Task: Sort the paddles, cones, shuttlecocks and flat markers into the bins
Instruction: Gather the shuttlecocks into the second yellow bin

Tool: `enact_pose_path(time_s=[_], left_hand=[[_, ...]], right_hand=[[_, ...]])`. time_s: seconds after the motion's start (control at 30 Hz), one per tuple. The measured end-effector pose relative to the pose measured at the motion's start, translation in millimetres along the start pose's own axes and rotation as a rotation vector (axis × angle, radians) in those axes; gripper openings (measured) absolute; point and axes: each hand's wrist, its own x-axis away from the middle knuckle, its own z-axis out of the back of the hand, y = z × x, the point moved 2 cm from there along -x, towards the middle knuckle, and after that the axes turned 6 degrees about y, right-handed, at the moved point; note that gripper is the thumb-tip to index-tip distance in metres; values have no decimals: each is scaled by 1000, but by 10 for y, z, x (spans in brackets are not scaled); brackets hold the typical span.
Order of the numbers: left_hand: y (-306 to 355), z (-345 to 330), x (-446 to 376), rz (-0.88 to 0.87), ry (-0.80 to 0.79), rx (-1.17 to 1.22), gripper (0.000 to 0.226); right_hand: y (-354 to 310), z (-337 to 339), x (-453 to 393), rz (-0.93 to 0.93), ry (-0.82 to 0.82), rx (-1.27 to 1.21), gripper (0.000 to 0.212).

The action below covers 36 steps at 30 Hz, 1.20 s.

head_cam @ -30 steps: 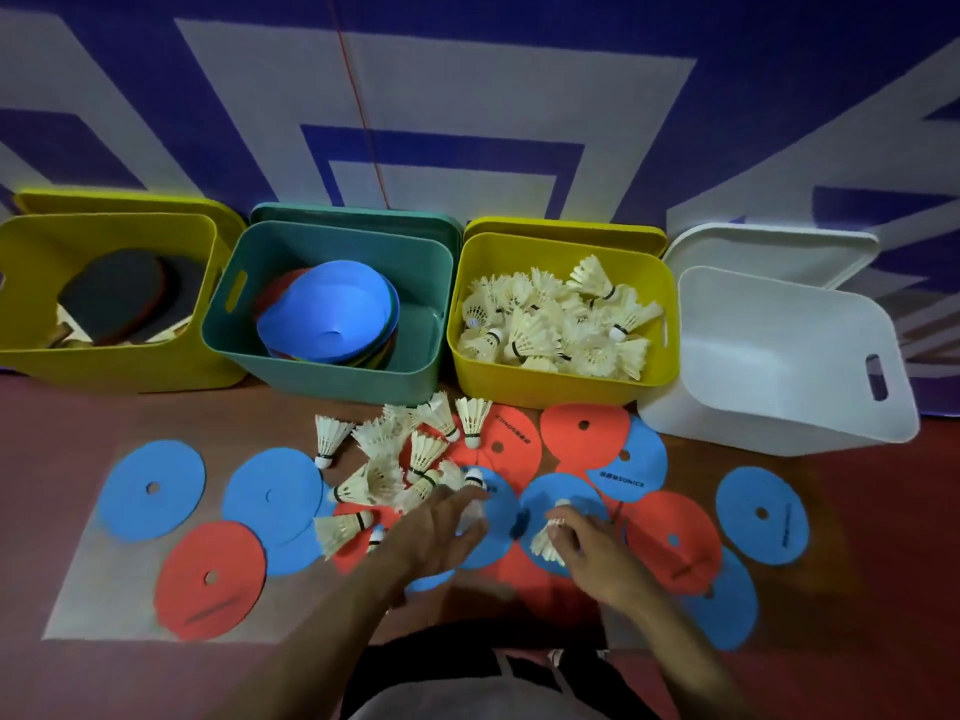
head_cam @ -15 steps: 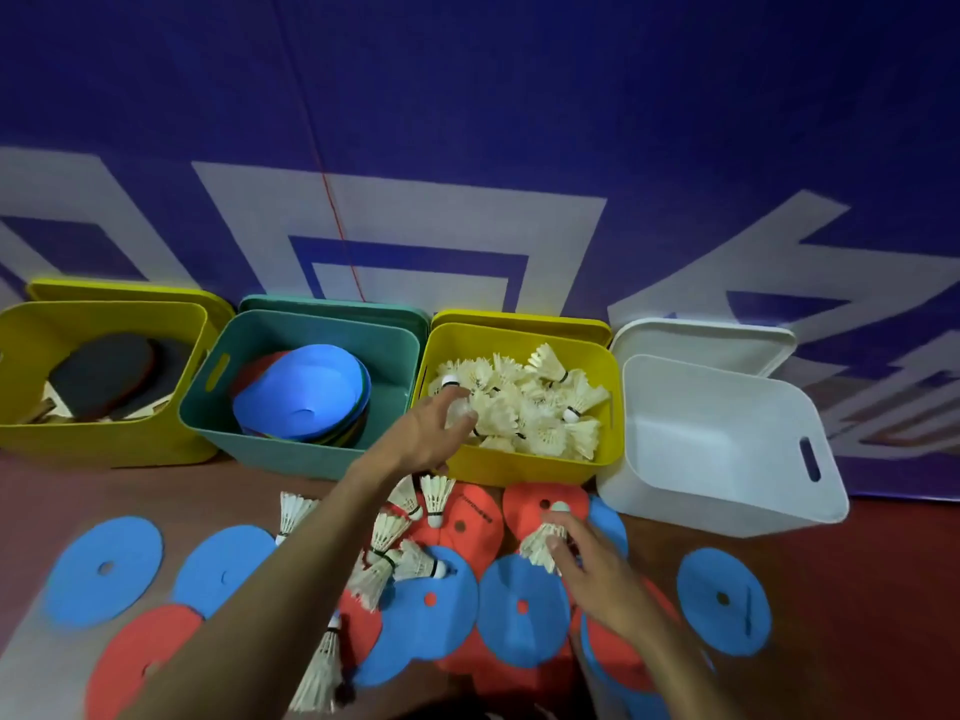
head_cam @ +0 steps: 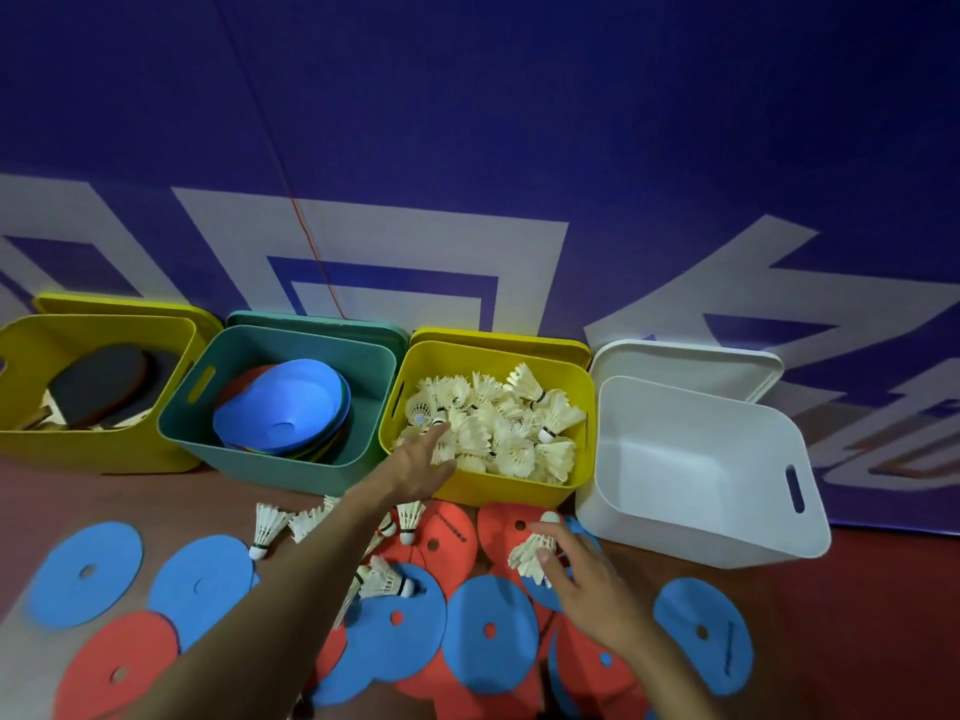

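Four bins stand in a row against the wall. The middle yellow bin [head_cam: 581,381] is full of white shuttlecocks [head_cam: 511,428]. My left hand [head_cam: 415,467] reaches over its front edge, fingers straight, empty above the pile. My right hand [head_cam: 587,579] pinches a shuttlecock [head_cam: 530,553] low over the floor in front of that bin. Several loose shuttlecocks [head_cam: 384,582] lie on the floor among blue flat markers [head_cam: 491,634] and red flat markers [head_cam: 117,665]. The left yellow bin [head_cam: 98,449] holds paddles [head_cam: 101,384], and the teal bin [head_cam: 280,465] holds stacked cones [head_cam: 283,407].
The white bin [head_cam: 701,532] at the right holds nothing. Lids lean behind each bin against the blue and white wall. Flat markers overlap one another across the red floor in front of the bins.
My left hand let go of its shuttlecock into the middle yellow bin and now has straight fingers. My right hand keeps its shuttlecock and has barely moved. The camera has tilted up.
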Motion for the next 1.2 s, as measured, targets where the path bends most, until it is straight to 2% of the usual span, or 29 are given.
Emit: enact_pose_path(time_s=[0.1, 0.2, 0.3, 0.47, 0.57, 0.7, 0.83, 1.0, 1.2], left_hand=[[22, -51, -17, 53, 26, -59, 66], [-3, -99, -61, 67, -59, -63, 52], [33, -110, -74, 40, -91, -33, 54], [23, -56, -100, -14, -31, -109, 48], [-85, -17, 57, -5, 17, -40, 57], [-251, 72, 415, -54, 115, 2, 48], [-456, 189, 803, -74, 236, 113, 48], [-757, 318, 1216, -7, 352, 192, 33], [-1250, 280, 1657, 150, 369, 278, 39]], right_hand=[[57, -44, 79, -7, 0, -27, 27], [117, -77, 142, -25, 5, -46, 26], [128, -44, 163, -52, 12, -57, 26], [-110, 160, 36, -8, 53, -66, 28], [-376, 289, -146, 48, 53, -85, 30], [-821, 347, -615, 111, -1, -68, 32], [-1171, 126, -1220, 159, -61, 18, 34], [-1532, -197, -1734, 123, -89, 91, 39], [-1557, -434, -1888, 61, -157, 200, 52]])
